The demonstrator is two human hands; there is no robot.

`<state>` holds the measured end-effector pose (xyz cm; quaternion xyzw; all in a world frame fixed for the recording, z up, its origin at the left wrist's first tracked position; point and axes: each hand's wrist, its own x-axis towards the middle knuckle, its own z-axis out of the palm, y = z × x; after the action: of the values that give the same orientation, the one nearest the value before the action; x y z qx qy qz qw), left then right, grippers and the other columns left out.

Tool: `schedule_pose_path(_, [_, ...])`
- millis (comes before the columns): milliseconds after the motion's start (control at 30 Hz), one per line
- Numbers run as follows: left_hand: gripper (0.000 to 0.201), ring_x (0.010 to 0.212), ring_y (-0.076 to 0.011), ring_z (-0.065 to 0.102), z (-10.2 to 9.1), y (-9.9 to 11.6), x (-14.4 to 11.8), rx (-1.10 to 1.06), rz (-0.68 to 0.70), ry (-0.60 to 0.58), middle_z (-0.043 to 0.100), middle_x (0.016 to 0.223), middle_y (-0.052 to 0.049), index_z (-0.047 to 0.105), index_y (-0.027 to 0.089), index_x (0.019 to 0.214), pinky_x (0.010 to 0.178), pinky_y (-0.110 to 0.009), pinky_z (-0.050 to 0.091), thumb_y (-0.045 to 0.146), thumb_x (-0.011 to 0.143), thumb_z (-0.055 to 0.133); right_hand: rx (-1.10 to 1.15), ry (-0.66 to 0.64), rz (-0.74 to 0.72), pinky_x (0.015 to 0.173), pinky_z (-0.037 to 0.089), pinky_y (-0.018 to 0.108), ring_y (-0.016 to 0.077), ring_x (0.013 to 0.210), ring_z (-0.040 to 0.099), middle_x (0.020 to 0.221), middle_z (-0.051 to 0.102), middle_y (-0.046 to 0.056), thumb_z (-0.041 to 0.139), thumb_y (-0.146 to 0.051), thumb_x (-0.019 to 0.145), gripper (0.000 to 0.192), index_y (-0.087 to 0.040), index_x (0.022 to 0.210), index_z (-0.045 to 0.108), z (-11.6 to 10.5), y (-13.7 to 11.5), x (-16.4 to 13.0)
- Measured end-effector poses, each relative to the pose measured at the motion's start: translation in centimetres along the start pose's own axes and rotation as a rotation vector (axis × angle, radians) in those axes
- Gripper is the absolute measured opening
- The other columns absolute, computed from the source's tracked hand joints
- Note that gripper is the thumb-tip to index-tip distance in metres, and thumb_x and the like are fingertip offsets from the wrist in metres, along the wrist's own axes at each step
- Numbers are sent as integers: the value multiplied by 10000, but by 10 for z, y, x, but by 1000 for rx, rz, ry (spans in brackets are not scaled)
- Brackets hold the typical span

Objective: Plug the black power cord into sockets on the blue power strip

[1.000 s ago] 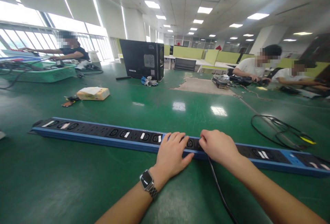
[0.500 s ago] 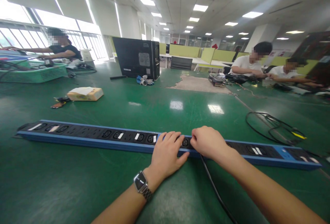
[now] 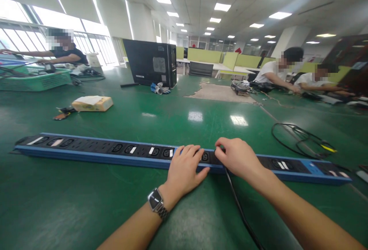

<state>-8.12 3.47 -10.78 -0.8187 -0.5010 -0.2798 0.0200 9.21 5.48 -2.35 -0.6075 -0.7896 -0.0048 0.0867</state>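
We see the blue power strip (image 3: 94, 154) lying lengthwise across the green table (image 3: 71, 204). Left hand (image 3: 184, 169) lies flat on it, fingers released. Right hand (image 3: 237, 158) looks clenched around the black cable (image 3: 240, 211) plug at a socket, though the plug is hidden.

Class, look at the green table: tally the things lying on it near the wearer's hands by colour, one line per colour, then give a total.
Blue: 1, the long blue power strip with black sockets
Black: 2, the thin black cable under the right hand and the coiled black cable loop
Tan: 1, the flat tan cardboard box
Total: 4
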Motion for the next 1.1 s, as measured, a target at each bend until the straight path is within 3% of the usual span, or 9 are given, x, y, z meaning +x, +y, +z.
schedule_pose_path(100, [459, 1168, -272, 501, 0, -1, 0, -2, 11, 6, 594, 1269, -76, 579, 201, 1214, 1039, -461, 325, 424, 814, 612, 135, 94, 39, 567, 352, 248, 151, 633, 604, 689, 678, -20, 475, -344, 810, 221, -255, 913, 650, -28, 16, -7])
schedule_pose_path(200, [462, 1179, -268, 500, 0, -2, 0, 2, 18, 8, 592, 1276, -82, 576, 199, 1221, 1041, -459, 321, 423, 819, 610, 169, 44, 76, 527, 338, 237, 131, 559, 559, 606, 628, -41, 502, -374, 793, 205, -234, 886, 619, -45, 50, -13])
schedule_pose_path(400, [468, 1177, -269, 504, 1, -2, -1, 11, 18, 5, 594, 1274, -86, 583, 197, 1217, 1034, -462, 332, 433, 814, 615, 32, -171, 75, 535, 339, 252, 148, 574, 551, 610, 620, -7, 496, -388, 787, 231, -215, 727, 636, -25, 145, -26])
schedule_pose_path(533, [474, 1182, -267, 500, 0, -2, -1, 15, 18, 2, 591, 1279, -85, 582, 191, 1222, 1035, -463, 334, 435, 816, 611, 116, -205, 72, 549, 362, 245, 140, 578, 535, 612, 612, -7, 477, -418, 819, 279, -202, 730, 629, -11, 181, -33])
schedule_pose_path(900, [460, 1158, -276, 505, -1, -1, 0, 8, 20, 11, 595, 1263, -88, 583, 205, 1220, 1035, -463, 335, 416, 813, 614, 151, -240, 34, 566, 368, 243, 138, 606, 540, 637, 624, -6, 491, -372, 790, 248, -191, 733, 650, -14, 165, -16])
schedule_pose_path(1100, [460, 1157, -276, 508, -2, -1, 0, 11, 22, 15, 598, 1258, -87, 583, 204, 1215, 1027, -464, 341, 417, 809, 620, 240, -249, 25, 591, 394, 241, 138, 623, 540, 649, 630, -7, 495, -385, 790, 266, -181, 721, 652, -13, 170, -15])
